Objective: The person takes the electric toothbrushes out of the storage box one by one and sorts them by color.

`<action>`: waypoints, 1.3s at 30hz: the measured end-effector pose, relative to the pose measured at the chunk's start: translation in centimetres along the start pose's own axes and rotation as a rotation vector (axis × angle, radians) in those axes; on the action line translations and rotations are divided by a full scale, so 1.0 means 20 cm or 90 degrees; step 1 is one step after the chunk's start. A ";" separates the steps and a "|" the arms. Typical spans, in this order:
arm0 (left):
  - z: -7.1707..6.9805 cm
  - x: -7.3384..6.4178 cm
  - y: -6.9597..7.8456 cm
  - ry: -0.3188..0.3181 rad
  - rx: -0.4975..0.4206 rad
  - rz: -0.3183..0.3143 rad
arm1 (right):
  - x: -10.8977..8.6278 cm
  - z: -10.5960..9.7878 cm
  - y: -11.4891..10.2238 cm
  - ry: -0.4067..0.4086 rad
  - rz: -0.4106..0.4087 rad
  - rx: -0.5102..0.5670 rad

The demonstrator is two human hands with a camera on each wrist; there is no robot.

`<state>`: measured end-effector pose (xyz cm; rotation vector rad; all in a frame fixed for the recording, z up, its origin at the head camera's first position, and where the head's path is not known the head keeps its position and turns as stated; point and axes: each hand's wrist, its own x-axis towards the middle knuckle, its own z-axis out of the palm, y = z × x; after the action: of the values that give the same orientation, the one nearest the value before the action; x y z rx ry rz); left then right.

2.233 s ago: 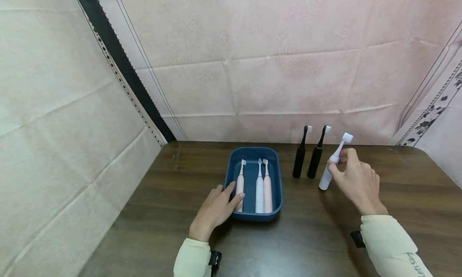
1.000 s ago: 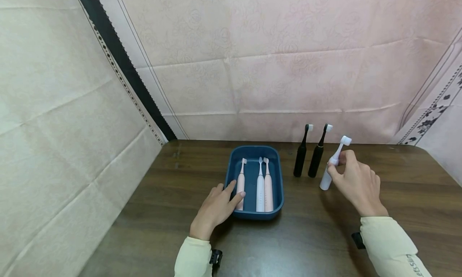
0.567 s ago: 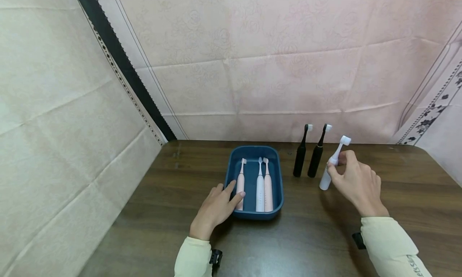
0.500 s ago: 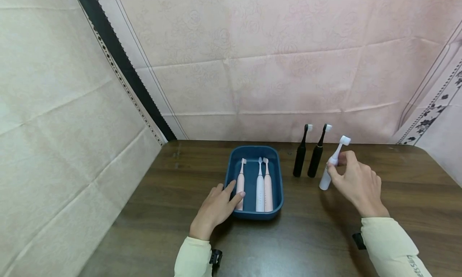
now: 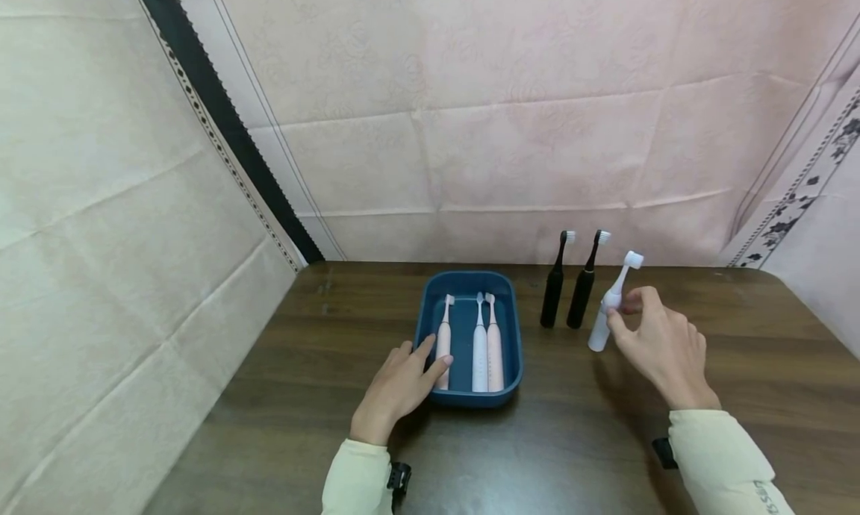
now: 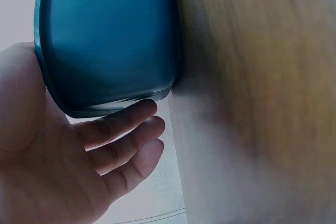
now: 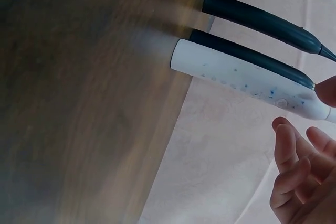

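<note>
A blue tray (image 5: 473, 400) sits on the table (image 5: 551, 448) just below the middle of the head view, with three toothbrushes lying in it: a pale pink toothbrush (image 5: 444, 339) along the left wall, then a white toothbrush (image 5: 480, 358) and a second pink toothbrush (image 5: 495, 358) side by side to the right. The left hand (image 5: 396, 386) rests on the tray's left rim, fingers spread, thumb over the inside.

Right of centre, two black toothbrushes (image 5: 581, 298) stand upright — and beside them a white upright toothbrush (image 5: 599, 327). Around its upper handle the right hand (image 5: 664, 345) is relaxed, fingers parted from it; whether the thumb touches, I can't tell.
</note>
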<state>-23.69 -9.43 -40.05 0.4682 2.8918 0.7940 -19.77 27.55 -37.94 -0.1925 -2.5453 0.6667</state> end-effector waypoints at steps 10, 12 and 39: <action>0.00 -0.01 0.00 0.004 -0.011 0.000 | -0.09 -0.03 -0.03 0.021 -0.014 0.005; 0.00 0.00 -0.01 0.007 -0.014 0.001 | -0.10 -0.02 -0.04 0.027 -0.019 0.007; 0.00 -0.01 0.00 0.002 -0.018 -0.001 | -0.02 0.02 -0.48 0.089 -0.128 0.074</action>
<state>-23.48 -9.49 -40.00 0.4628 2.8796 0.8346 -19.73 18.89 -33.63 0.0545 -2.3457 0.6939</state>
